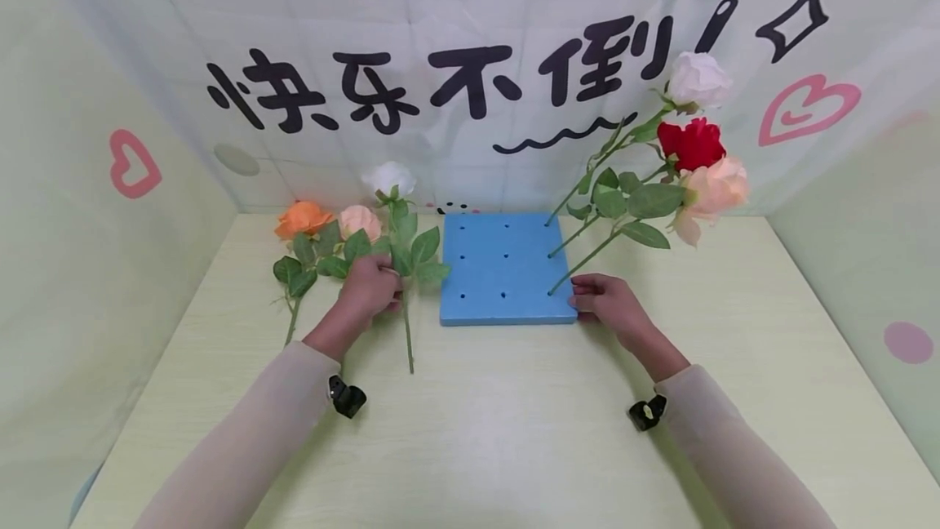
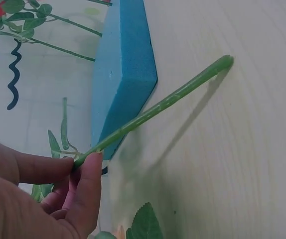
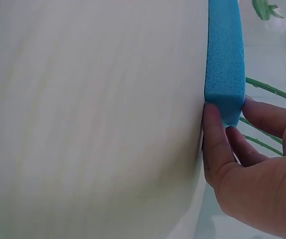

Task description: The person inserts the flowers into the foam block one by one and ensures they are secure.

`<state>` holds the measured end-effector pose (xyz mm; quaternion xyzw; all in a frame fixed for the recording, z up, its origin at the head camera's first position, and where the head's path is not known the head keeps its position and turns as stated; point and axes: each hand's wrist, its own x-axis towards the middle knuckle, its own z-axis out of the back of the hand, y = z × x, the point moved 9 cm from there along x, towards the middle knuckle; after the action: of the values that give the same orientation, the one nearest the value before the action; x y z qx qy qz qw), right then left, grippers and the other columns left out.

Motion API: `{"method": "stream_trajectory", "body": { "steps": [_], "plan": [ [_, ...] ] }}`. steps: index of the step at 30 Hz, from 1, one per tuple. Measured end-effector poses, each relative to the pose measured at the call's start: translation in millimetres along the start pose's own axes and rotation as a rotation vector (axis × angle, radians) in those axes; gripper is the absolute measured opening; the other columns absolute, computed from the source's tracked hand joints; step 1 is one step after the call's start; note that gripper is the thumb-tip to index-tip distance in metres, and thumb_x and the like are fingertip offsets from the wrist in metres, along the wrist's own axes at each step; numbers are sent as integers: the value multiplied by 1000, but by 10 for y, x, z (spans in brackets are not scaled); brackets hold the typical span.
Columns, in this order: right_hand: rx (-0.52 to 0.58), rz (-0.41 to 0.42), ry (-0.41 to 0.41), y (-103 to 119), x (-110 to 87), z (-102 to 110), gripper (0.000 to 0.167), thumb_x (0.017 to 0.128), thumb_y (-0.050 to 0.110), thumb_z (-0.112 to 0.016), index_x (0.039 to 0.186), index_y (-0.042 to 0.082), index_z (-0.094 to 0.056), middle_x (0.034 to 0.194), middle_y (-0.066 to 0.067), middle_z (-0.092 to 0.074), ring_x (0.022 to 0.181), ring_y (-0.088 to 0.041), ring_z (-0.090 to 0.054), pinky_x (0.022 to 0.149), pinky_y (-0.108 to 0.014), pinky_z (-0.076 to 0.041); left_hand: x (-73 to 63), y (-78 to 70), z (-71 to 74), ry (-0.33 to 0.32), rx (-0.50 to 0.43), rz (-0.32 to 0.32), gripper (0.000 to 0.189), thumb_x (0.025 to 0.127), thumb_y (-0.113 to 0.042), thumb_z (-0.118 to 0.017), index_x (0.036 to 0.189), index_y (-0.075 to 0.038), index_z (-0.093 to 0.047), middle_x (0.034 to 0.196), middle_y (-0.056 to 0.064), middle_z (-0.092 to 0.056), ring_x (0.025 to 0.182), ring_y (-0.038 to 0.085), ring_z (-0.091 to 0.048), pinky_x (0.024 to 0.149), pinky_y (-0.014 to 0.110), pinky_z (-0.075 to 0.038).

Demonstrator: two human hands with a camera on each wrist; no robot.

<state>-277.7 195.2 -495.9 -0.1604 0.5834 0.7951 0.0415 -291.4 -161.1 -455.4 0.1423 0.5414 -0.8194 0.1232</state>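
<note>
Right hand (image 1: 608, 305) grips blue block (image 1: 481, 276): three roses (image 1: 693, 144) in. Left of it, left hand (image 1: 369, 286) pinches white rose (image 1: 392, 178); two loose roses (image 1: 303, 219) remain.

The table (image 1: 485, 447) is pale. Behind it hangs a white cloth (image 1: 411, 15) with big black writing (image 1: 476, 92). Left of the table, a pale wall (image 1: 66, 251) has a pink heart (image 1: 121, 174). Right of it, another wall (image 1: 859, 251) has a purple dot (image 1: 908, 342). Light shines softly on the table.

The left sleeve (image 1: 246, 431) and right sleeve (image 1: 734, 447) are long, plain and pale beige; 2 small, blocky black cameras (image 1: 348, 400), 1 per sleeve, sit beside the cuffs (image 1: 325, 359).
</note>
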Motion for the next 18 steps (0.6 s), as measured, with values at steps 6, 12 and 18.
{"method": "stream_trajectory", "body": {
  "steps": [6,12,18],
  "plan": [
    [7,-14,4,-14,7,-5,46,94,3,-60,137,-9,-47,125,-24,-54,90,-10,-60,84,-32,-57,-30,-102,9,-25,-20,-40,54,94,3,-50,146,4,-37,112,24,-56,78,24,-63,66,30,-59],
    [20,-18,4,-26,26,-5,46,93,3,-61,136,-10,-47,123,-23,-55,88,-9,-60,84,-33,-57,-66,-190,69,-90,-20,-92,34,94,5,-51,128,6,-51,94,11,-48,79,26,-64,67,33,-60],
    [12,-23,0,-15,24,-10,46,93,3,-61,135,-8,-49,121,-21,-56,88,-10,-60,82,-31,-58,-95,-264,101,-131,-7,-141,29,95,4,-50,124,5,-51,94,9,-43,80,22,-58,70,33,-59]
  ]
}}
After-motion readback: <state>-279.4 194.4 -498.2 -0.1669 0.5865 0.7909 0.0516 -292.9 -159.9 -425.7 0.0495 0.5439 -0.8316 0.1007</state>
